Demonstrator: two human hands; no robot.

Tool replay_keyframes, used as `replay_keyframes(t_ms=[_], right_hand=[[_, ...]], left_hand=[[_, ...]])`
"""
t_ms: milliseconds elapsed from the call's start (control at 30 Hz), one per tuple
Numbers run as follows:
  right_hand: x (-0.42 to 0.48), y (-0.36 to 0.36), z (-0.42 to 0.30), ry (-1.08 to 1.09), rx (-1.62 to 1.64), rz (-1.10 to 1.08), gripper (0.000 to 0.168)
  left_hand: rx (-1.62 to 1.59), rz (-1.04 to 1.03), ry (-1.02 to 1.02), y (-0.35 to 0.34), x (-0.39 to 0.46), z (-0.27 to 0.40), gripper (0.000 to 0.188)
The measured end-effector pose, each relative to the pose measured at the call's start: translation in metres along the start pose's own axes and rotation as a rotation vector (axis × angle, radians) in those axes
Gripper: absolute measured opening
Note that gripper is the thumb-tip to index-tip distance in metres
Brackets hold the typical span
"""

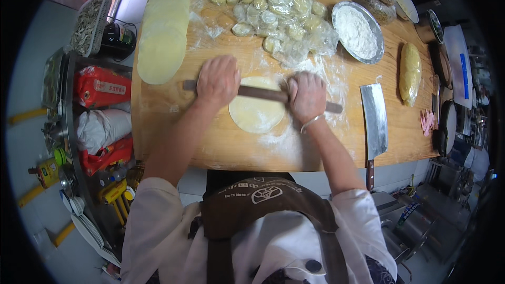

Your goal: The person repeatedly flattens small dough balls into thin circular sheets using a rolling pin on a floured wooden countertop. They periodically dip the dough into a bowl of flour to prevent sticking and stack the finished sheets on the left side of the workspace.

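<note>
Both hands press on a thin dark wooden rolling pin (263, 93) that lies across a round sheet of dough (257, 112). My left hand (219, 82) is on the pin's left part, with its end sticking out beyond. Near the other end, my right hand (308, 95) grips the pin; a bangle circles that wrist. Loose flour dusts the wood around the sheet. Overlapping rolled dough rounds (162, 43) lie in a long row at the left. Beyond the pin, many dough pieces (272, 4) sit under clear plastic film.
A metal bowl of flour (358, 31) stands at the back right of the wooden worktable (221, 146). A cleaver (374, 120) lies to the right, its handle past the front edge. Farther right is a wrapped dough log (410, 75). A metal shelf (75, 126) adjoins the left side.
</note>
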State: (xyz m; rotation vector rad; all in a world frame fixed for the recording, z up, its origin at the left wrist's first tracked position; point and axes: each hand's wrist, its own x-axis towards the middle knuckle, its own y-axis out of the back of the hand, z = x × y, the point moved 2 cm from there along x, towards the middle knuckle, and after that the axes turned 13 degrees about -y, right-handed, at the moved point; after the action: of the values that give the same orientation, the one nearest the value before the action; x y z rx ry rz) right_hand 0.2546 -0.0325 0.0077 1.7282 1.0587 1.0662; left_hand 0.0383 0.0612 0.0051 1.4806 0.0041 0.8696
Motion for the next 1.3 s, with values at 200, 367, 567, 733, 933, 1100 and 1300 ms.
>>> replay_keyframes(t_ms=[200,367,567,733,933,1100,1300], right_hand=[[0.073,-0.017,0.022,-0.024,-0.064,0.199,0.019],[0.009,0.006,0.013,0.2,0.187,-0.06,0.038],[-0.081,0.047,0.022,0.246,0.16,-0.075,0.037],[-0.089,0.035,0.016,0.11,-0.054,-0.049,0.053],[-0.005,0.009,0.022,0.066,-0.002,0.039,0.044],[-0.051,0.011,0.023,0.17,-0.01,0.027,0.042],[0.043,-0.002,0.032,0.001,-0.141,0.101,0.014]], left_hand=[[0.067,-0.065,0.177,-0.022,0.064,-0.04,0.017],[-0.063,-0.131,0.056,-0.023,0.002,-0.013,0.017],[-0.219,-0.249,0.099,0.031,-0.061,0.08,0.016],[-0.056,-0.149,0.156,0.036,-0.064,0.075,0.01],[0.038,-0.13,0.308,0.012,-0.004,0.02,0.019],[-0.008,-0.124,0.073,0.017,-0.034,0.036,0.034],[0.074,0.003,0.01,-0.022,0.04,-0.019,0.011]])
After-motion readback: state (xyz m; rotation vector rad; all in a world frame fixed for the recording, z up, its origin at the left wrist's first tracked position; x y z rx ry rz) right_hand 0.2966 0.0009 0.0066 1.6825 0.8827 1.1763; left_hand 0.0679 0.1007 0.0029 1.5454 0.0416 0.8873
